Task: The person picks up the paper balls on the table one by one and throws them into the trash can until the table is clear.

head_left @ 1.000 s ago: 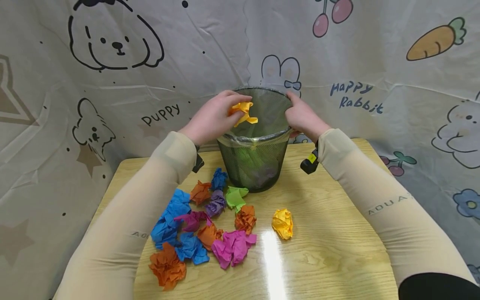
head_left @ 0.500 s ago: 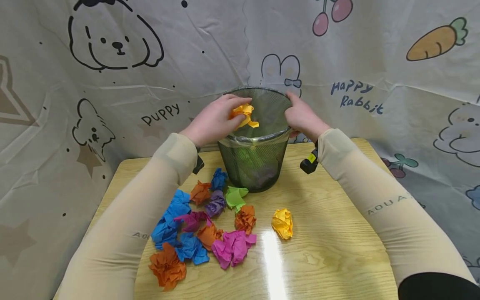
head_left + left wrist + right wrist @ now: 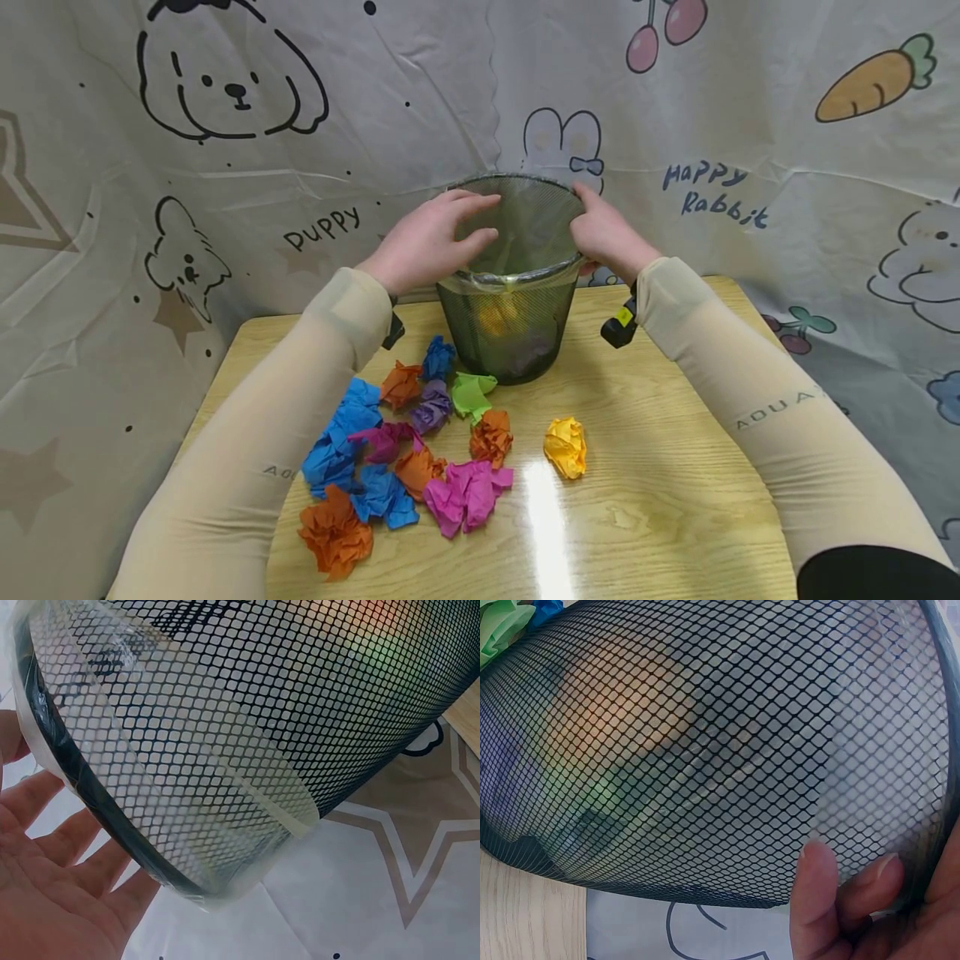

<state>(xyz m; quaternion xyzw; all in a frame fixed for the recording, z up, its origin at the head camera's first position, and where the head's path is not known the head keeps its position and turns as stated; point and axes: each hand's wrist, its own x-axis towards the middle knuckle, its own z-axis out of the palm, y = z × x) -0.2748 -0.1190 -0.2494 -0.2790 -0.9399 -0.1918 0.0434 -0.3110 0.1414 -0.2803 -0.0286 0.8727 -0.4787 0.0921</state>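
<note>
A black mesh wastebasket lined with a clear plastic bag stands on the table, its mouth tipped toward me. My left hand hovers at the left side of the mouth, thumb and fingers spread with nothing between them. In the left wrist view its fingers lie right by the bagged rim. My right hand grips the rim on the right, two fingertips against the mesh outside. A yellow crumpled paper ball shows through the mesh inside, above green and purple paper.
Left and front of the basket lie several crumpled paper balls, among them blue, orange, pink, purple and green. Another yellow ball sits apart on the wooden table. A printed curtain hangs behind.
The yellow paper ball has left my left hand and dropped into the wastebasket. My left fingers have parted; my right hand keeps its grip on the rim.
</note>
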